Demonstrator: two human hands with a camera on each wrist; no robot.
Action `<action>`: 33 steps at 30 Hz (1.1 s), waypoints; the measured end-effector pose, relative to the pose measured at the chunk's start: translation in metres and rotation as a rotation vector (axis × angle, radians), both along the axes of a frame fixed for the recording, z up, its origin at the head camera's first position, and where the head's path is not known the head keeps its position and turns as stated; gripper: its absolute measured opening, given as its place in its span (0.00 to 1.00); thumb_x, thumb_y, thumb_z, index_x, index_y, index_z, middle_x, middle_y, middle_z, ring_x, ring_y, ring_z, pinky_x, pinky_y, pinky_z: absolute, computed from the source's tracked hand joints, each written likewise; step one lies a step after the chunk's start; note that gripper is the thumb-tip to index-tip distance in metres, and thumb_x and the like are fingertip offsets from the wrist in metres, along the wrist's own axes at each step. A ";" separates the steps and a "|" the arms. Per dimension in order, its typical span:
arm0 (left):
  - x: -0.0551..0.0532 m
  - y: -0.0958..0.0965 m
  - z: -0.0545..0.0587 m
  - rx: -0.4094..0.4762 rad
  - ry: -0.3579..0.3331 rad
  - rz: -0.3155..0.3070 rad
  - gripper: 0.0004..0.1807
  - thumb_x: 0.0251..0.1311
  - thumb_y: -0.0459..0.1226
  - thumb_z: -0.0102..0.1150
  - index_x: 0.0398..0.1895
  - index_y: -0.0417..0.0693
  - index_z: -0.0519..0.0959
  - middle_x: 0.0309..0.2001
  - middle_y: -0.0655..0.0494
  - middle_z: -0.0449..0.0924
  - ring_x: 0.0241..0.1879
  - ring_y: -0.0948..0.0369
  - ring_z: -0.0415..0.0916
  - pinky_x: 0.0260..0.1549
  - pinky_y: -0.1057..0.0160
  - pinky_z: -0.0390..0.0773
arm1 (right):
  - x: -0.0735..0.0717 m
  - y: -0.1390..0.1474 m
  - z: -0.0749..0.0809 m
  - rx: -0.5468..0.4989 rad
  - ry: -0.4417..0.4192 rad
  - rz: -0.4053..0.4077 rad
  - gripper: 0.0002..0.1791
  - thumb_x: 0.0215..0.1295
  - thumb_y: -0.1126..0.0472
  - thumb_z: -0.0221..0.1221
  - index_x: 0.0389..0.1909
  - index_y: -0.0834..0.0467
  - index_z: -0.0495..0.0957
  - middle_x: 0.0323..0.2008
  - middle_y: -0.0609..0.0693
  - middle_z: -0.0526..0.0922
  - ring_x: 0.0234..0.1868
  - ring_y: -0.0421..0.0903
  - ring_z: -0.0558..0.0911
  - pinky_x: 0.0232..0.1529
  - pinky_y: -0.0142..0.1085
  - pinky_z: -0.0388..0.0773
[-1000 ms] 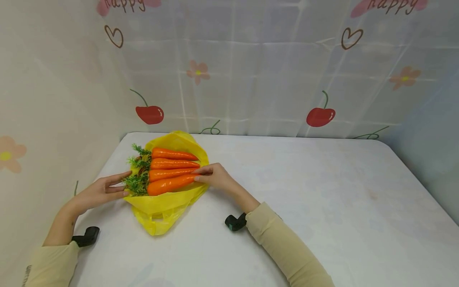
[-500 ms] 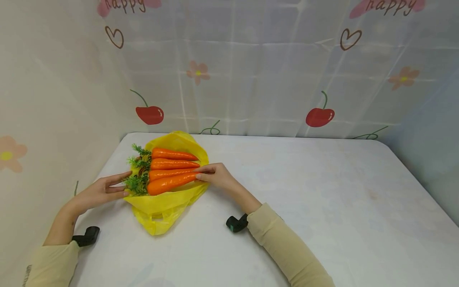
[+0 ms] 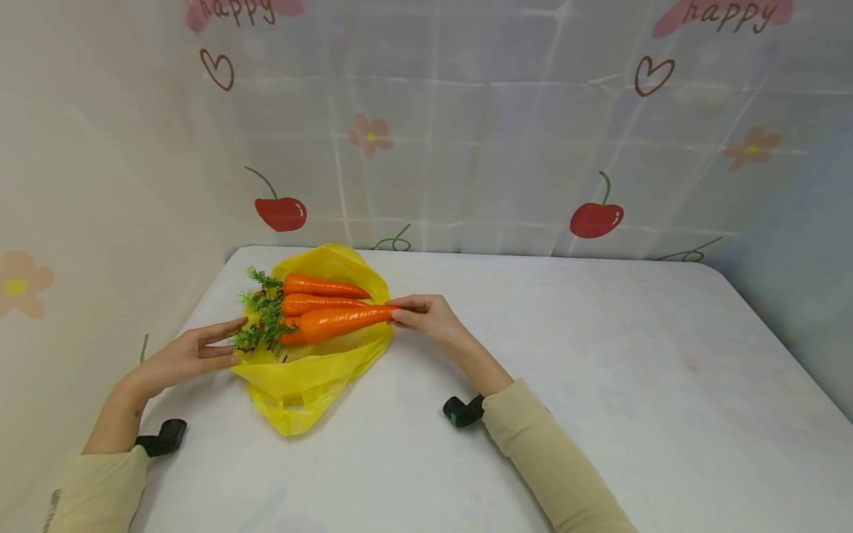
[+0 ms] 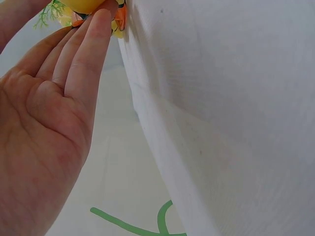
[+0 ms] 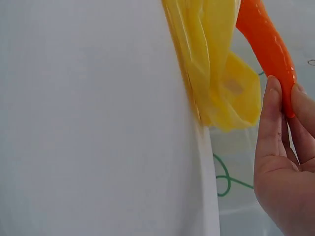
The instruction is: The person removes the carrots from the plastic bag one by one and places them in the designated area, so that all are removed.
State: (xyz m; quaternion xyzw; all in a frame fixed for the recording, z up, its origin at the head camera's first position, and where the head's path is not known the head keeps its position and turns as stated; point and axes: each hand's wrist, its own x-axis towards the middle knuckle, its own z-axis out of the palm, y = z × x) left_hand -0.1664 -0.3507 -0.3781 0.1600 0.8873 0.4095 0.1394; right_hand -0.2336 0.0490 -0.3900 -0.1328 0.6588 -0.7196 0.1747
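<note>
My right hand point(image 3: 436, 320) pinches the thin tip of an orange carrot point(image 3: 336, 323) between thumb and fingers. In the right wrist view this carrot point(image 5: 270, 44) rises above the yellow bag. Its thick end and green leaves overlap the other carrots, two of which, an upper carrot point(image 3: 323, 286) and a second carrot point(image 3: 316, 303), lie on the yellow plastic bag point(image 3: 286, 377). A further carrot is mostly hidden beneath the lifted one. My left hand point(image 3: 176, 361), fingers extended, touches the bag's left edge beside the carrots' leaves point(image 3: 263, 322).
The bag lies at the far left of a white table point(image 3: 533, 370). A patterned curtain point(image 3: 466, 148) hangs behind the table's back edge, and a pale wall covering point(image 3: 100, 185) rises at the left. Black wrist cameras sit on both wrists.
My right hand has moved right and away from me, lifting and drawing the nearest carrot over its neighbours. The left hand stays at the bag's edge.
</note>
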 end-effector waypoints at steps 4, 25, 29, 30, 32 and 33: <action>0.000 0.000 -0.001 -0.012 -0.002 0.007 0.38 0.64 0.40 0.57 0.70 0.34 0.53 0.69 0.34 0.49 0.57 0.38 0.65 0.49 0.55 0.73 | -0.006 0.020 0.002 -0.003 -0.009 -0.046 0.15 0.62 0.67 0.59 0.49 0.68 0.78 0.46 0.59 0.80 0.44 0.51 0.81 0.51 0.42 0.74; 0.001 -0.001 -0.001 0.002 -0.023 0.016 0.37 0.63 0.39 0.57 0.70 0.35 0.53 0.67 0.32 0.52 0.57 0.38 0.65 0.49 0.52 0.73 | -0.046 0.130 0.003 -0.055 -0.086 -0.234 0.23 0.63 0.68 0.58 0.58 0.72 0.70 0.51 0.59 0.73 0.43 0.45 0.81 0.51 0.36 0.72; 0.001 -0.002 0.001 0.006 -0.008 0.000 0.37 0.63 0.38 0.57 0.70 0.35 0.53 0.67 0.31 0.52 0.56 0.38 0.66 0.49 0.55 0.74 | -0.050 0.140 -0.001 -0.086 -0.142 -0.254 0.24 0.64 0.70 0.56 0.59 0.73 0.67 0.52 0.59 0.70 0.41 0.45 0.81 0.51 0.35 0.72; 0.001 -0.002 0.001 0.007 -0.005 -0.005 0.37 0.63 0.38 0.57 0.70 0.35 0.53 0.67 0.31 0.52 0.56 0.38 0.66 0.48 0.56 0.74 | -0.051 0.141 -0.002 -0.084 -0.153 -0.256 0.24 0.64 0.70 0.56 0.60 0.73 0.66 0.53 0.59 0.70 0.41 0.44 0.81 0.51 0.34 0.72; 0.000 -0.003 0.001 0.007 -0.009 0.003 0.37 0.63 0.39 0.58 0.70 0.35 0.53 0.67 0.32 0.52 0.56 0.39 0.67 0.48 0.60 0.74 | -0.053 0.143 -0.004 -0.074 -0.172 -0.250 0.25 0.65 0.70 0.55 0.61 0.74 0.63 0.54 0.60 0.68 0.40 0.43 0.81 0.51 0.34 0.71; 0.000 -0.003 0.000 0.011 -0.009 0.002 0.37 0.63 0.39 0.58 0.70 0.35 0.53 0.67 0.32 0.52 0.56 0.39 0.67 0.48 0.63 0.73 | -0.054 0.143 -0.005 -0.064 -0.184 -0.250 0.25 0.65 0.70 0.55 0.62 0.74 0.63 0.53 0.60 0.69 0.40 0.43 0.82 0.52 0.35 0.71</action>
